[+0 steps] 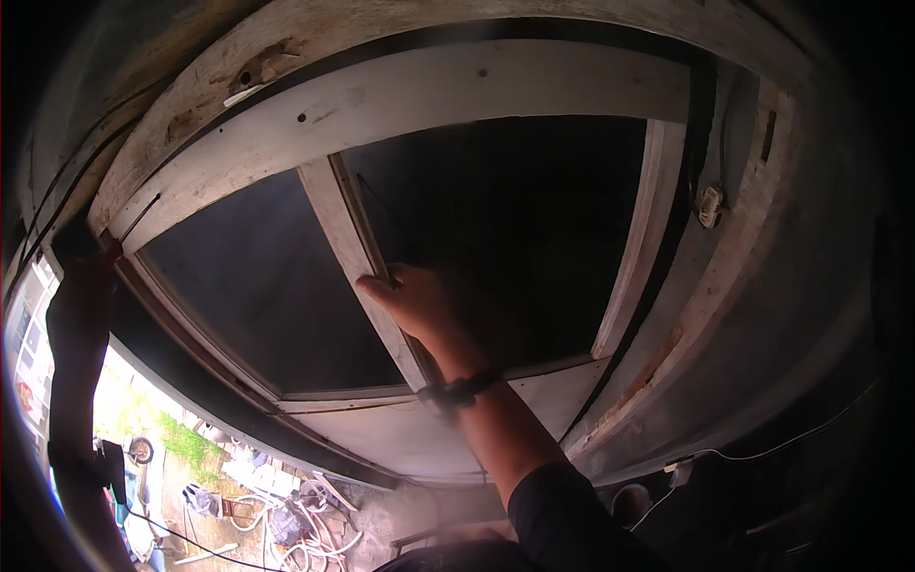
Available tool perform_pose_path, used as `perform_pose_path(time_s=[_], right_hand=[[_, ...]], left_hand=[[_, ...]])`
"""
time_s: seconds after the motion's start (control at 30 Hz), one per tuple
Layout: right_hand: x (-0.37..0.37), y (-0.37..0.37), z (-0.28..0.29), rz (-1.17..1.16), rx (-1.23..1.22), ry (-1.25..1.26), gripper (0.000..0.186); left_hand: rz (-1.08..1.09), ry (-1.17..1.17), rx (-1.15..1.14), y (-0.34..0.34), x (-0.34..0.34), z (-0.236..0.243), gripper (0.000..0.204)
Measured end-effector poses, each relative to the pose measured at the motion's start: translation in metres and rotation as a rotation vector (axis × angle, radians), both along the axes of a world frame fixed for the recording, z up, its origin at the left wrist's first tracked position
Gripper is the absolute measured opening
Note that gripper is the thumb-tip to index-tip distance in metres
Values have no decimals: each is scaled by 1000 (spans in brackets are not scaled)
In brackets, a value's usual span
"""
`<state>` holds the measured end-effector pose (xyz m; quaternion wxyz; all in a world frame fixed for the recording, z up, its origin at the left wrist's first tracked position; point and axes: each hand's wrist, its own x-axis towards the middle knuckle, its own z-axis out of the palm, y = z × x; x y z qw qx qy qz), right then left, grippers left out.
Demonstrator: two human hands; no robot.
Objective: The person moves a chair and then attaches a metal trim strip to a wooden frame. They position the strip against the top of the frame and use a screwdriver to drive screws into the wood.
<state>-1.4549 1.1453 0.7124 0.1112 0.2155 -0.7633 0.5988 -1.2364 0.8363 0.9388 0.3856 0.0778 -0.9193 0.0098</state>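
Observation:
A white-painted wooden door [410, 95] with dark panels fills the middle of the view. My right hand [408, 297] grips the upright bar [339, 214] between two dark panels, its thumb on the left face and its fingers wrapped round the right edge. A dark band circles that wrist. At the door's left edge my left hand [103, 255] is deep in shadow, closed on a screwdriver-like tool [141, 215]. Its thin dark shaft points up and right along the white rail, and a reddish patch shows at the grip. The left fingers are hard to make out.
A worn wooden frame [276, 62] surrounds the door. On the right a small white fitting [710, 207] hangs from a cord. At the lower left, bright ground outside holds coiled pale hose [319, 543], a wheel [141, 450] and assorted clutter. Dark cables [71, 181] run at the upper left.

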Motion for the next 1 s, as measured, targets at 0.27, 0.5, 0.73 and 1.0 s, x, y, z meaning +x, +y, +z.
perform_pose_path(time_s=[0.27,0.5,0.73,1.0], right_hand=[[0,-1,0,11,19,-18,50],[-2,-5,-3,14,-6,34,49],[-6,5,-8,-44,33,33,49],[-5,-3,-10,5,-1,1,49]], left_hand=[[265,-189,501,27,5,25,23],[1,86,-368,9,16,16,26],[-203,123,-590,-31,-13,-2,34],[-123,-104,439,-4,-3,3,31]])
